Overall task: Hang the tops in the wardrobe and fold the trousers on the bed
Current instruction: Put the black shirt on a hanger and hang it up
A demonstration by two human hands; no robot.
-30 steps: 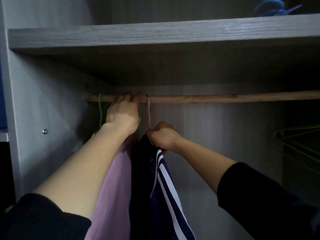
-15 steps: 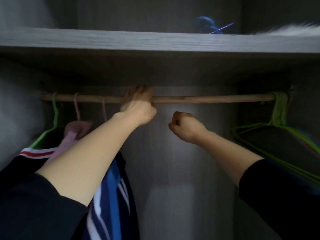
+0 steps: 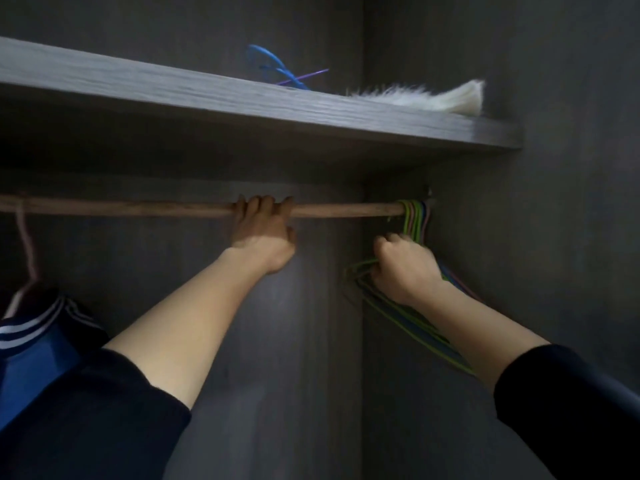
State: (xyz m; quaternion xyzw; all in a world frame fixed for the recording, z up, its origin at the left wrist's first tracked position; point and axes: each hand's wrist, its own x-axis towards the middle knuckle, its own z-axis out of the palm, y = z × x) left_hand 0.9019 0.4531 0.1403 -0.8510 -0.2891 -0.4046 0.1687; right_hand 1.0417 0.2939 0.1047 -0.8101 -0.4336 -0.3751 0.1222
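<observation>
A wooden rail [image 3: 138, 207] runs across the inside of the wardrobe. My left hand [image 3: 265, 237] grips this rail near its middle, fingers curled over the top. At the rail's right end hangs a bunch of empty wire hangers [image 3: 414, 220], green, pink and blue. My right hand [image 3: 403, 268] grips these hangers just below their hooks. At the far left a dark blue top with white stripes [image 3: 38, 337] hangs from a pink hanger [image 3: 26, 244], partly hidden by my left sleeve.
A grey shelf [image 3: 242, 98] sits just above the rail, carrying blue and purple hangers [image 3: 277, 69] and a white fluffy item [image 3: 433, 97]. The wardrobe's right side wall [image 3: 554, 237] stands close beside the hanger bunch.
The view has swung right. My right hand has moved from mid-air to the hanger bunch at the rail's right end and closed on it. My left hand stays on the rail.
</observation>
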